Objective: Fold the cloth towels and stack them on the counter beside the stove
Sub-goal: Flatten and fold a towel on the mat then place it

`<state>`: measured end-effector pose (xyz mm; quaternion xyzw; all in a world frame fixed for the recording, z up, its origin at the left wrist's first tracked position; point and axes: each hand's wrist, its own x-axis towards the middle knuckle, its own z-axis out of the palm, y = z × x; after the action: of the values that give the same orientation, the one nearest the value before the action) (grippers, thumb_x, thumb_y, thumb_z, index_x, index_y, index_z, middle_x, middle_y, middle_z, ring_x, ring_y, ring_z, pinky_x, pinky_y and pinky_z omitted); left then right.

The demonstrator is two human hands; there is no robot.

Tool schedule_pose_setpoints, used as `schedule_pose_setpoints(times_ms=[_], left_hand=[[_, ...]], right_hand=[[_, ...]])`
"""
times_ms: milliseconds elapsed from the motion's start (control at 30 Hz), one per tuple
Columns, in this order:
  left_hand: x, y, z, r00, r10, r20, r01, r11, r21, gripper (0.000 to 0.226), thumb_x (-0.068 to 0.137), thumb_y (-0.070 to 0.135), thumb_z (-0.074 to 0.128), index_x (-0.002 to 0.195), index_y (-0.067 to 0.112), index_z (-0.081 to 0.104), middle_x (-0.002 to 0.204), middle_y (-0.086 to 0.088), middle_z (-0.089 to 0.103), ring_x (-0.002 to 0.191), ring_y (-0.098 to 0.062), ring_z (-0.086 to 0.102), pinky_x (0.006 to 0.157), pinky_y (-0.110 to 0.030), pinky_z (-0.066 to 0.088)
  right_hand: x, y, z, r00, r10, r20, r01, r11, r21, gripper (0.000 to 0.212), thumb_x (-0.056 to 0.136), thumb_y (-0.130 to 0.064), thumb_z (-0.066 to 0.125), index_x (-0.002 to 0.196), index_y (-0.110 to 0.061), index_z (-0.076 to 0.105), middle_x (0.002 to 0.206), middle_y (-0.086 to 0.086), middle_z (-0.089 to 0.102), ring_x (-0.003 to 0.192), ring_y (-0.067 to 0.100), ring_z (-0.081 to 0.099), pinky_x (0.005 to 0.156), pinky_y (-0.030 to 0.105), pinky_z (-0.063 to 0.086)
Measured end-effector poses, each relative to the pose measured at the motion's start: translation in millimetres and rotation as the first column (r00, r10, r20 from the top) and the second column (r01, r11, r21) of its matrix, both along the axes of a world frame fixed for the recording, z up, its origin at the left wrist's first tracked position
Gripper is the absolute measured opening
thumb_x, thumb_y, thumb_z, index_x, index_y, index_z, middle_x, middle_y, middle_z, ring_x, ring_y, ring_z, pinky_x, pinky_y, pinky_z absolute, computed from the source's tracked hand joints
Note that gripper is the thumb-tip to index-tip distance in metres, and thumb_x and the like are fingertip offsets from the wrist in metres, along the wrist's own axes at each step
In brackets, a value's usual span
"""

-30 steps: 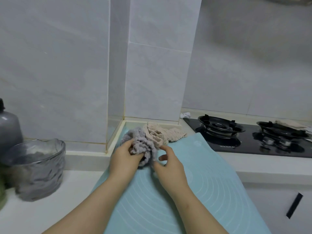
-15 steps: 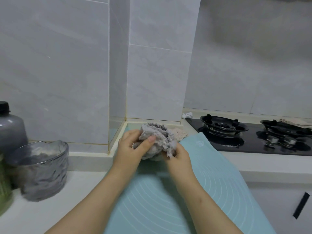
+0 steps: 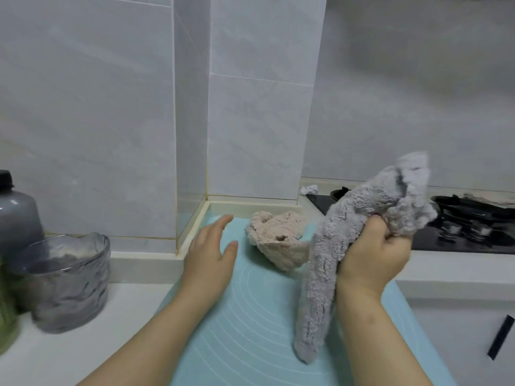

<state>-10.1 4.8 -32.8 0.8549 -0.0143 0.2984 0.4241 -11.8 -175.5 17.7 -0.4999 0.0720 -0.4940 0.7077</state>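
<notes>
My right hand (image 3: 373, 254) grips a fluffy grey towel (image 3: 328, 268) bunched in its fist and lifted off the counter. One end of the towel hangs down over the light blue mat (image 3: 250, 330); the other end sticks up toward the stove (image 3: 459, 227). A crumpled beige towel (image 3: 278, 240) lies at the far end of the mat, near the wall corner. My left hand (image 3: 211, 254) hovers over the mat's left side with fingers spread, holding nothing.
A ribbed glass bowl (image 3: 64, 282) and a grey jar (image 3: 16, 215) with a black lid stand on the white counter at left. A black gas stove sits at right with another cloth (image 3: 490, 199) on its far burner. The tiled wall corner juts out behind the mat.
Both hands held the bunched grey towel before. Now the left hand has let go, and the right hand has swung the towel up and to the right, uncovering the beige towel.
</notes>
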Motion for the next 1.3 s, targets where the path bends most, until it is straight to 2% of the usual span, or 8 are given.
schedule_pose_setpoints(times_ms=[67, 233, 367, 533, 733, 900, 1167, 1300], left_hand=[[1.0, -2.2, -10.3, 0.999, 0.013, -0.034, -0.001, 0.945, 0.327, 0.052, 0.094, 0.026, 0.048, 0.141, 0.036, 0.029, 0.146, 0.005, 0.031, 0.133, -0.018, 0.029, 0.107, -0.031, 0.026], [5.3, -17.8, -21.6, 0.971, -0.080, -0.227, 0.200, 0.793, 0.576, 0.062, 0.088, 0.048, 0.046, 0.142, 0.049, 0.016, 0.157, 0.005, -0.006, 0.142, -0.021, 0.006, 0.113, -0.039, 0.020], [21.1, -24.5, -9.4, 0.935, -0.012, -0.354, 0.241, 0.755, 0.610, 0.038, 0.088, 0.033, 0.046, 0.125, 0.036, 0.053, 0.138, -0.005, 0.045, 0.119, -0.028, 0.047, 0.094, -0.032, 0.041], [43.5, -15.0, 33.3, 0.930, 0.326, -0.169, -0.247, 0.896, 0.370, 0.026, 0.086, 0.004, 0.046, 0.108, 0.011, 0.059, 0.110, -0.015, 0.062, 0.100, -0.033, 0.057, 0.072, -0.033, 0.041], [14.4, -22.4, 47.7, 1.000, -0.009, -0.029, 0.005, 0.988, -0.153, 0.047, 0.096, 0.019, 0.048, 0.140, 0.023, 0.034, 0.143, -0.004, 0.037, 0.125, -0.016, 0.042, 0.099, -0.027, 0.032], [-20.3, -35.9, 20.0, 0.853, -0.520, -0.048, 0.288, 0.544, -0.788, 0.051, 0.087, 0.050, 0.047, 0.130, 0.023, 0.048, 0.115, -0.006, 0.068, 0.094, -0.021, 0.069, 0.082, -0.036, 0.053], [-12.8, -17.2, 19.2, 0.886, -0.464, 0.009, 0.232, 0.425, -0.875, 0.026, 0.099, 0.012, 0.039, 0.119, 0.010, 0.055, 0.108, -0.016, 0.069, 0.100, -0.034, 0.066, 0.087, -0.050, 0.051], [-15.3, -18.5, 21.3, 0.866, -0.499, -0.026, 0.255, 0.487, -0.835, 0.024, 0.098, 0.010, 0.041, 0.118, 0.007, 0.055, 0.101, -0.014, 0.072, 0.094, -0.032, 0.068, 0.093, -0.054, 0.048]], right_hand=[[0.6, -2.1, -2.4, 0.994, -0.071, -0.087, 0.064, 0.995, -0.070, 0.035, 0.073, -0.031, 0.041, 0.098, -0.011, 0.056, 0.090, 0.004, 0.059, 0.084, 0.020, 0.050, 0.081, 0.026, 0.038], [11.4, -0.4, -17.2, 0.916, -0.069, -0.396, -0.053, 0.956, -0.289, 0.011, 0.085, -0.021, 0.047, 0.087, -0.018, 0.037, 0.093, 0.009, 0.056, 0.085, 0.031, 0.050, 0.097, 0.051, 0.036], [11.0, 1.0, -21.7, 0.908, 0.019, -0.419, -0.150, 0.948, -0.282, 0.011, 0.087, -0.014, 0.048, 0.086, -0.014, 0.036, 0.090, 0.009, 0.053, 0.077, 0.029, 0.047, 0.086, 0.048, 0.042], [8.9, 4.3, -22.8, 0.905, 0.119, -0.409, -0.256, 0.919, -0.299, 0.014, 0.090, -0.014, 0.047, 0.103, -0.011, 0.043, 0.106, 0.011, 0.055, 0.082, 0.025, 0.049, 0.061, 0.033, 0.031], [7.3, 12.0, -22.6, 0.871, 0.312, -0.379, -0.454, 0.805, -0.381, 0.015, 0.086, -0.017, 0.053, 0.084, -0.028, 0.044, 0.086, 0.000, 0.058, 0.073, 0.022, 0.053, 0.063, 0.034, 0.043], [-3.9, 21.9, -16.7, 0.582, 0.655, -0.482, -0.813, 0.474, -0.338, 0.021, 0.092, -0.016, 0.052, 0.104, -0.032, 0.060, 0.100, -0.009, 0.063, 0.076, 0.007, 0.058, 0.059, 0.014, 0.045], [-1.0, 23.9, -20.9, 0.676, 0.388, -0.627, -0.730, 0.237, -0.640, 0.040, 0.083, -0.021, 0.065, 0.116, -0.039, 0.053, 0.108, -0.020, 0.058, 0.095, -0.004, 0.055, 0.081, 0.014, 0.047], [-5.4, 26.2, -17.5, 0.599, 0.489, -0.634, -0.800, 0.349, -0.487, 0.056, 0.085, -0.042, 0.061, 0.134, -0.041, 0.034, 0.113, -0.017, 0.052, 0.093, 0.004, 0.057, 0.073, 0.019, 0.047]])
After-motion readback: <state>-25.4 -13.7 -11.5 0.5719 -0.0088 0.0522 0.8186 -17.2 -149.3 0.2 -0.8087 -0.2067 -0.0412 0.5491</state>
